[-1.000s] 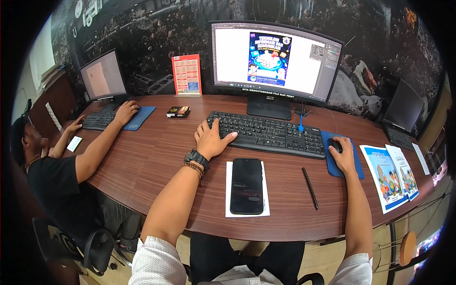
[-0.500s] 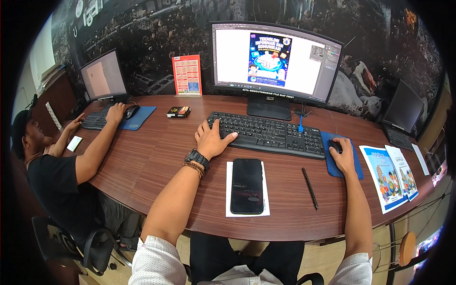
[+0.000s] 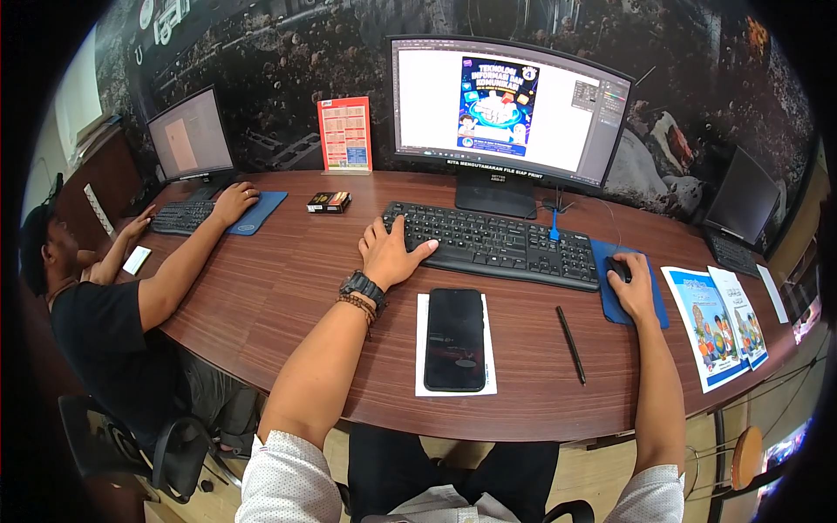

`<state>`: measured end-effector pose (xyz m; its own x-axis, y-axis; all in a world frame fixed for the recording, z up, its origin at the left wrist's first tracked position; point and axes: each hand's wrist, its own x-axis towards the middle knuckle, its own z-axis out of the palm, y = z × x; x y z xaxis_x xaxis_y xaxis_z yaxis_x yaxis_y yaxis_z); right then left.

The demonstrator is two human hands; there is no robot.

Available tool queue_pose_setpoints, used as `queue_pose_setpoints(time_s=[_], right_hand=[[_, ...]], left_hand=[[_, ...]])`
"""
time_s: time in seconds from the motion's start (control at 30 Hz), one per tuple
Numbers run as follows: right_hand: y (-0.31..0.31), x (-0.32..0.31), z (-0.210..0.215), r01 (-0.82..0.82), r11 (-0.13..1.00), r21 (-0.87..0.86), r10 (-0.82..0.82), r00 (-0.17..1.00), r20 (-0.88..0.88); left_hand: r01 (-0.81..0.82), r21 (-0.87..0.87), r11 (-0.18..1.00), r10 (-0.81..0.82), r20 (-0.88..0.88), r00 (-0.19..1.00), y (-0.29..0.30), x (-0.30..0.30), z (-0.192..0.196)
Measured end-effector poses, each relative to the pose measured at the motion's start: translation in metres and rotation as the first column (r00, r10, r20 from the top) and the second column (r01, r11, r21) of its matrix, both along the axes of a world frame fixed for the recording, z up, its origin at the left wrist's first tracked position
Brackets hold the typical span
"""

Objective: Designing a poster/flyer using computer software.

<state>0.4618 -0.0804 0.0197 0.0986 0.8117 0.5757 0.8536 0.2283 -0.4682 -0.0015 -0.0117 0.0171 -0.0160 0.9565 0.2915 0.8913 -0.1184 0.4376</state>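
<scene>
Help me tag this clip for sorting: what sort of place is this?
Most likely a shared office or design workspace: a curved wooden desk holds a large monitor showing a poster layout and a keyboard, and a co-worker types at another screen.

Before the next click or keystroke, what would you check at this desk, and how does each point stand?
1. Left hand on the keyboard: ok, resting on its left end.
2. Right hand on the mouse: ok, covering it.
3. Mouse on the blue pad: ok.
4. Monitor lit: ok, a poster design shows.
5. Phone out of the way: ok, lying on paper in front of the keyboard.
6. Which key is under the fingers: cannot tell.
</scene>
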Motion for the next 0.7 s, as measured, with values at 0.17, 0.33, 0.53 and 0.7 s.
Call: queue_pose_setpoints(time_s=[0.17, 0.33, 0.53, 0.7], right_hand=[[0.0000, -0.0011, 0.0000, -0.001, 1.000, 0.000, 0.001, 1.000, -0.001], [-0.0007, -0.0005, 0.0002, 0.001, 1.000, -0.004, -0.001, 1.000, 0.009], [0.0005, 0.0006, -0.0014, -0.005, 1.000, 0.002, 0.005, 1.000, 0.006], [-0.0003, -0.0013, -0.0008, 0.009, 1.000, 0.000, -0.009, 1.000, 0.003]], left_hand=[[0.004, 0.000, 1.000, -0.004, 0.003, 1.000, -0.0015, -0.0006, 0.0013], [0.006, 0.005, 1.000, -0.006, 0.004, 1.000, -0.0012, -0.0001, 0.0008], [0.000, 0.001, 1.000, 0.000, -0.008, 1.000, -0.0005, -0.0008, -0.0002], [-0.002, 0.005, 1.000, 0.003, -0.013, 1.000, -0.0003, -0.0006, -0.0005]])
